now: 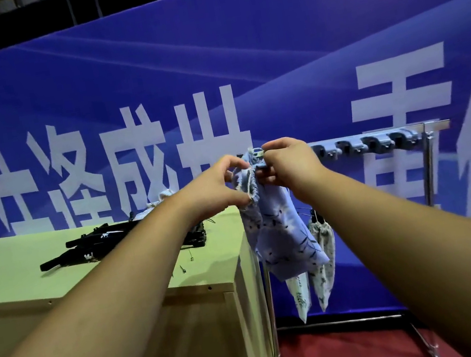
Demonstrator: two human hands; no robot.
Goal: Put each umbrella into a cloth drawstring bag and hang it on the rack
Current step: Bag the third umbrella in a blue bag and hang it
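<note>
A light blue patterned drawstring bag (pixel 280 233) hangs in front of me, its gathered mouth held up at the left end of the rack (pixel 378 143). My left hand (pixel 217 187) pinches the gathered top and cord from the left. My right hand (pixel 287 163) pinches the cord loop from the right, close to the rack's hooks. Two pale patterned bags (pixel 323 257) hang from the rack behind the blue one. Several black folded umbrellas (pixel 96 248) lie on the wooden cabinet (pixel 11 278) to the left.
The rack is a metal frame with a row of grey hooks, its right post (pixel 429 170) and floor bar (pixel 345 320) visible. A blue banner wall stands close behind. More cloth bags (pixel 157 202) lie at the cabinet's far edge. Red floor lies below.
</note>
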